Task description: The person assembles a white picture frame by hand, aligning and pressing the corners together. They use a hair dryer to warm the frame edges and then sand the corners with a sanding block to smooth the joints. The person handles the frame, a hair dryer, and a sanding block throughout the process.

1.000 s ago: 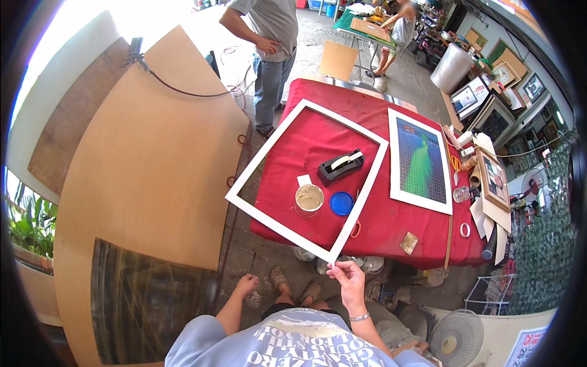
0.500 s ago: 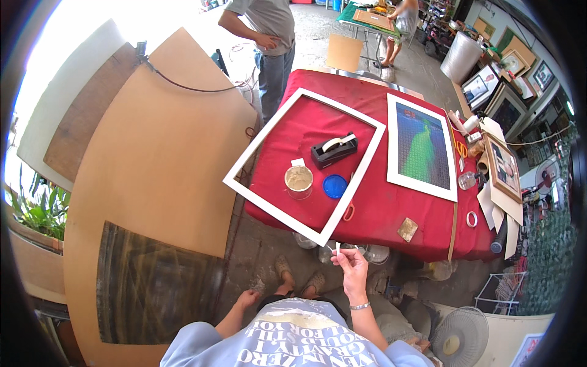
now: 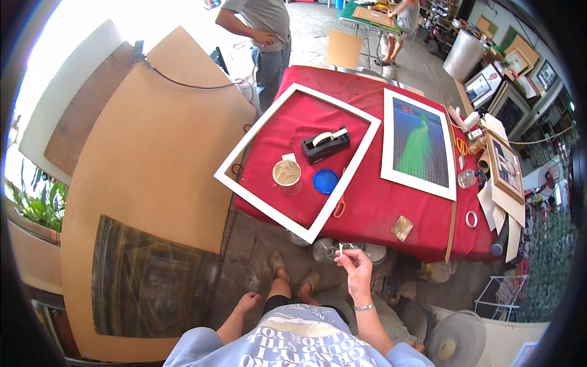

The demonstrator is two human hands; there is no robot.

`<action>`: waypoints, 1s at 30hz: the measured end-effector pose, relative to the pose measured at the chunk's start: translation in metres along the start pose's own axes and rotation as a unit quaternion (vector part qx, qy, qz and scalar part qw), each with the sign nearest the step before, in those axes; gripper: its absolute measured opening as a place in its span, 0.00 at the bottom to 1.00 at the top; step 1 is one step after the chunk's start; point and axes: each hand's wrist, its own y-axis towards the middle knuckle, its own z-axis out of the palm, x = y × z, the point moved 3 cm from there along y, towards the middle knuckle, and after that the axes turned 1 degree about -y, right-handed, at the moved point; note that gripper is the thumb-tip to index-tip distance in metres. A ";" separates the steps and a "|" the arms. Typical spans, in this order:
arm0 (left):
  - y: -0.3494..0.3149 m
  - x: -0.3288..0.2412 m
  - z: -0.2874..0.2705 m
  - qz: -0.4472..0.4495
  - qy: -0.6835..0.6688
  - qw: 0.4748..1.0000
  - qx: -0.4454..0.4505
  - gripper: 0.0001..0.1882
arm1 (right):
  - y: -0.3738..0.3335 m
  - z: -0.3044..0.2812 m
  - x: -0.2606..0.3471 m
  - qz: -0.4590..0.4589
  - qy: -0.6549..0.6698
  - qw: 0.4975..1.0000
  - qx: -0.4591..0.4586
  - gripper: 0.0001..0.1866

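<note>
My right hand point(image 3: 356, 269), wrist wearing a silver band, pinches a small white strip point(image 3: 340, 248) between thumb and fingertips, just off the table's near edge. Beyond it, a bare white picture frame point(image 3: 264, 210) lies askew on the red-covered table point(image 3: 361, 217), one corner poking past the cloth. Inside its outline are a black tape dispenser point(image 3: 324, 148) with a white roll, an open tub of beige paste point(image 3: 287, 174) and a blue lid point(image 3: 325, 181). Orange-handled scissors point(image 3: 339, 208) sit by the frame's near side. My left hand point(image 3: 249, 302) hangs low with fingers curled, nothing visible in it.
A white-framed blue-green picture point(image 3: 419, 144) lies farther right, near a stained square pad point(image 3: 402, 228) and a white tape roll point(image 3: 471, 219). Large brown boards point(image 3: 159, 165) stand at my left. A fan point(image 3: 455, 342) is at lower right. One person point(image 3: 263, 37) stands across the table.
The view has shifted slightly, so the table and frame appear a little farther left and up. My right hand still pinches the white strip, which now points more upright.
</note>
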 end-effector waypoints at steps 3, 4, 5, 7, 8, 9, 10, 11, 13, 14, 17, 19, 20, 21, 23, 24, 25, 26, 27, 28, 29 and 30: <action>0.006 -0.034 0.016 0.029 -0.070 0.997 0.005 0.20 | -0.003 -0.007 0.003 -0.004 -0.003 1.000 0.002 0.07; 0.005 -0.044 0.020 0.042 -0.083 0.996 0.008 0.20 | -0.004 -0.009 0.003 0.000 -0.003 1.000 -0.003 0.07; 0.005 -0.053 0.024 0.054 -0.095 0.994 0.012 0.20 | -0.004 -0.010 0.003 -0.003 -0.001 1.000 -0.001 0.07; 0.006 -0.064 0.029 0.050 -0.077 0.996 0.022 0.19 | -0.005 -0.013 0.003 -0.007 0.007 1.000 0.000 0.07; 0.006 -0.066 0.031 0.047 -0.067 0.996 0.028 0.18 | -0.006 -0.015 0.003 -0.007 0.012 1.000 -0.001 0.07; 0.007 -0.066 0.031 0.050 -0.051 0.997 0.025 0.19 | -0.006 -0.016 0.003 -0.008 0.010 1.000 -0.003 0.07; 0.008 -0.065 0.031 0.052 -0.034 0.998 0.022 0.19 | -0.007 -0.017 0.002 -0.008 0.010 1.000 -0.005 0.07; 0.008 -0.060 0.030 0.038 -0.011 0.999 0.023 0.20 | -0.007 -0.018 0.002 -0.008 0.012 1.000 -0.007 0.07; 0.010 -0.049 0.028 0.041 0.002 0.999 0.022 0.20 | -0.007 -0.020 0.002 -0.007 0.012 1.000 -0.010 0.08; 0.009 -0.041 0.027 0.017 0.018 0.999 0.023 0.20 | -0.007 -0.021 0.002 -0.006 0.014 1.000 -0.011 0.08; 0.004 -0.022 0.021 -0.018 0.056 0.998 -0.005 0.20 | -0.006 -0.022 0.003 -0.010 0.016 1.000 -0.009 0.08; -0.002 -0.017 0.018 -0.004 0.055 0.998 -0.013 0.20 | -0.004 -0.022 0.003 -0.009 0.007 1.000 -0.007 0.09; -0.005 -0.015 0.017 -0.026 0.064 0.998 -0.011 0.20 | -0.002 -0.021 0.003 -0.008 0.003 1.000 -0.006 0.09; -0.008 -0.017 0.016 -0.014 0.062 0.998 -0.014 0.20 | -0.001 -0.020 0.003 -0.007 0.000 1.000 -0.002 0.09; -0.013 -0.019 0.015 -0.034 0.071 0.997 -0.013 0.20 | 0.003 -0.018 0.003 -0.006 -0.003 1.000 0.003 0.09; -0.015 -0.023 0.014 -0.014 0.058 0.998 -0.014 0.20 | 0.005 -0.016 0.003 -0.004 -0.002 1.000 0.006 0.08; -0.017 -0.026 0.015 -0.008 0.051 0.999 -0.016 0.20 | 0.007 -0.014 0.003 -0.003 0.000 1.000 0.008 0.08; -0.018 -0.028 0.016 -0.012 0.042 0.999 -0.011 0.20 | 0.008 -0.012 0.003 -0.002 0.006 1.000 0.010 0.08; -0.019 -0.031 0.016 -0.004 0.036 0.999 -0.013 0.20 | 0.010 -0.010 0.003 -0.002 0.009 1.000 0.013 0.08; -0.019 -0.033 0.018 -0.006 0.027 1.000 -0.008 0.20 | 0.011 -0.008 0.003 -0.002 0.014 1.000 0.016 0.07; -0.018 -0.035 0.019 -0.016 0.015 1.000 0.001 0.19 | 0.011 -0.006 0.003 -0.003 0.020 1.000 0.020 0.07; -0.017 -0.037 0.019 -0.006 0.002 1.000 -0.003 0.19 | 0.012 -0.005 0.004 -0.002 0.020 1.000 0.020 0.07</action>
